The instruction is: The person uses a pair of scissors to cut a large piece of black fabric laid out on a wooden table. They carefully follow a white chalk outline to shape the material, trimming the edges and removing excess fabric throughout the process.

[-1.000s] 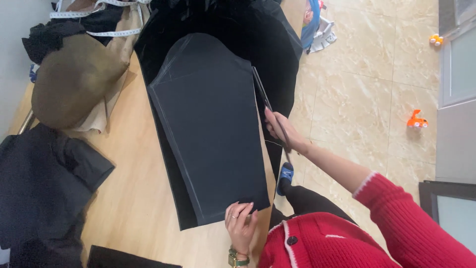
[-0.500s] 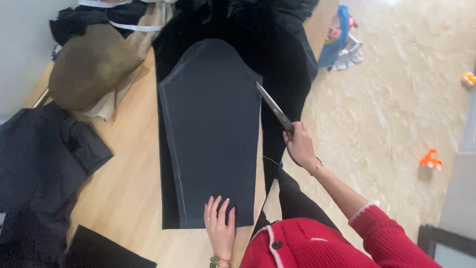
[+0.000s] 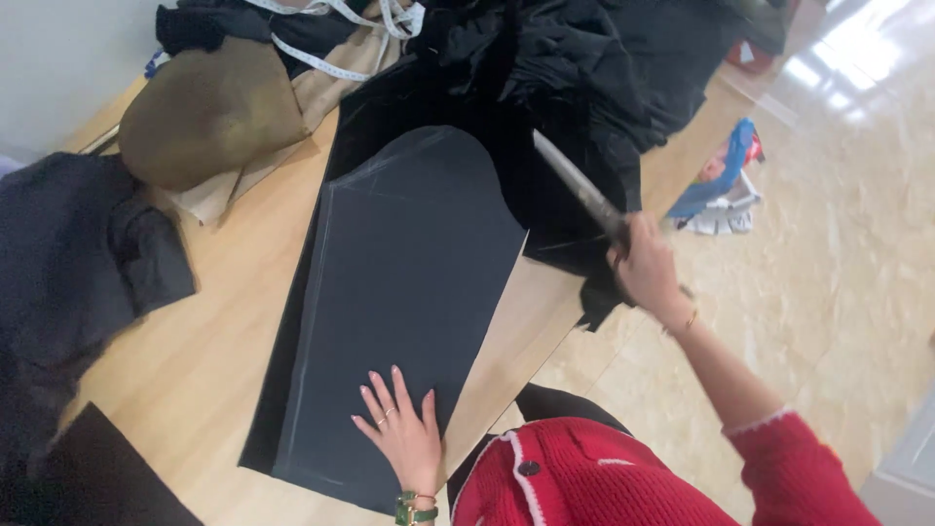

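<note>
Head view: left hand (image 3: 404,433) lies flat, fingers spread, on the dark pattern piece (image 3: 409,292) at 6 o'clock on the bench (image 3: 185,370). Right hand (image 3: 645,268), arm extended toward 1 o'clock, has its grip closed around the scissors (image 3: 579,190).

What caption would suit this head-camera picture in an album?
Left hand presses a dark pattern piece flat on a wooden table while the right hand holds long scissors.

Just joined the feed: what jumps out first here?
A big dark pattern piece lies on black fabric along the wooden table, with the left hand pressed flat on its near end. The right hand holds long scissors over the table's right edge. A measuring tape lies at the far end.
</note>
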